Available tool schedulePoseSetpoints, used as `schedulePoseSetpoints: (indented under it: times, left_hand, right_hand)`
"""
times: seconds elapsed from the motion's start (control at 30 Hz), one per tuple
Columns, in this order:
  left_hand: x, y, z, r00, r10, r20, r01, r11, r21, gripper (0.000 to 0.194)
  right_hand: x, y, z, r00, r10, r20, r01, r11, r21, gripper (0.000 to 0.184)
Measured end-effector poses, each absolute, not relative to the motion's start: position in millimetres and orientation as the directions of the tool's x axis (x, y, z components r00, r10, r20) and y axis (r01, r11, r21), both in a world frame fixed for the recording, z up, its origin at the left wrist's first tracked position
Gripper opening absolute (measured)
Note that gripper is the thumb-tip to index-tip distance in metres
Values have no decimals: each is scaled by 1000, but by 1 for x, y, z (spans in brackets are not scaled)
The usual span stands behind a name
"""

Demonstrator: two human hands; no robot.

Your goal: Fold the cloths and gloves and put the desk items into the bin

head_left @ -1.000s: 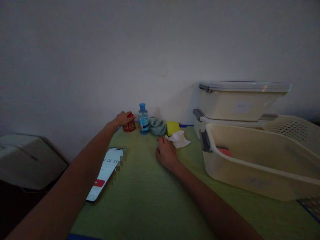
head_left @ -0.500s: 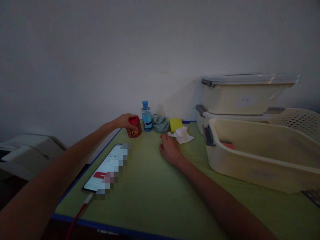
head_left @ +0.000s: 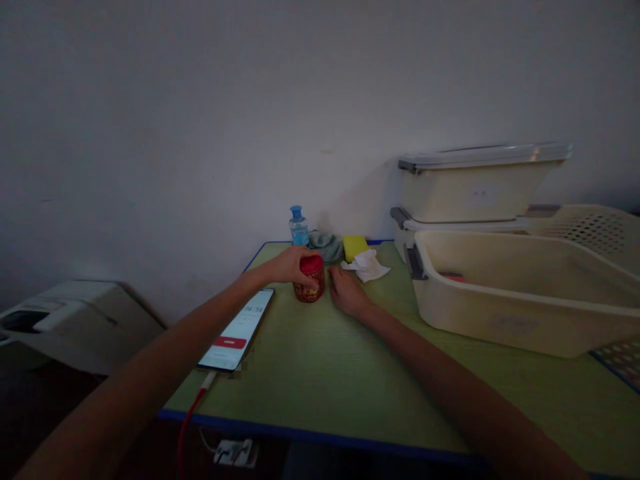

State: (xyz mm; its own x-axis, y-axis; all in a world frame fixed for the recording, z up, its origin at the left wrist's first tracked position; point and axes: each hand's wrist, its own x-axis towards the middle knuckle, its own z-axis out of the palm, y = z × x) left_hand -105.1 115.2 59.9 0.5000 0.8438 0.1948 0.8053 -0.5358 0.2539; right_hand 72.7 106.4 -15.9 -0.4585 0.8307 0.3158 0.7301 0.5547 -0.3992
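A: In the head view, where's the red can (head_left: 310,287)?

B: Over the left half of the table (head_left: 320,373), nearer its back edge than its front one. The left hand (head_left: 294,265) has it, fingers and thumb wrapped around its sides. I can't tell whether its base touches the tabletop.

A: And the right hand (head_left: 350,295)?

B: Just beside the can, fingers curled — whether they pinch anything, I can't tell.

A: What's along the back edge?

B: From the back left corner: a blue-capped bottle (head_left: 299,232), a crumpled grey-green cloth (head_left: 327,247), then a yellow sponge (head_left: 354,245) with a white tissue (head_left: 369,267) in front.

A: The rest?

B: A phone (head_left: 234,339) by the left edge, partly behind the left forearm — and a cream open bin (head_left: 500,308) toward the right edge.
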Motion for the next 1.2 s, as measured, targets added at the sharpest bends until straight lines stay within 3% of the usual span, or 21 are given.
schedulePoseSetpoints:
  times: [0.17,0.37,0.53,0.67,0.73,0.8,0.9,1.07,1.2]
  left_hand:
    - [-69,103,59,538,814,219,768,-580,271,64]
    - [-24,73,51,356,879,317,850,-445,281,63]
    - [-7,51,38,274,860,430,780,-461,423,65]
    - [-16,51,18,124,858,499,612,-462,642,60]
    - [-22,58,6,50,891,450,436,-425,793,54]
    - [-26,66,-6,104,921,376,217,-390,895,52]
    - [-28,77,-23,240,917,320,-20,-325,946,60]
    - [-29,70,-26,274,923,269,-52,-265,963,65]
    - [-26,57,-14,233,961,149,-90,-131,987,66]
  right_hand:
    - [87,96,-16,-486,803,344,603,593,-533,36]
    - [122,68,-12,-482,789,381,474,601,-643,72]
    - [142,64,-18,-504,802,321,385,541,-748,60]
    - [150,70,-20,-541,781,312,276,516,-811,68]
    - [151,70,-19,-572,760,309,221,505,-834,67]
    - [151,70,-17,-582,754,306,213,504,-837,67]
    - [151,67,-15,-582,756,298,233,507,-830,65]
    - [155,65,-15,-559,764,323,239,521,-819,52]
    - [155,64,-16,-488,811,322,248,482,-840,49]
